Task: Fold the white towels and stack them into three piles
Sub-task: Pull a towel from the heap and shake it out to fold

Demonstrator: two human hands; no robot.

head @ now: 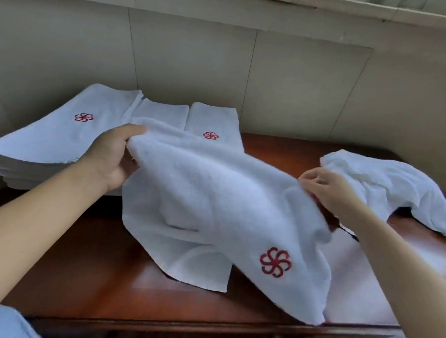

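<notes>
Towel [218,194], in folding.
I am gripping its far edge with my left hand [114,158] and pinching its right edge with my right hand [325,190], above the counter [93,264].

Left grip [114,158] pinching; right grip [325,187] seemingly pinching.

Hotel-like laundry room: logo-embroidered towel stacks [49,148], wooden table [93,264].
</notes>
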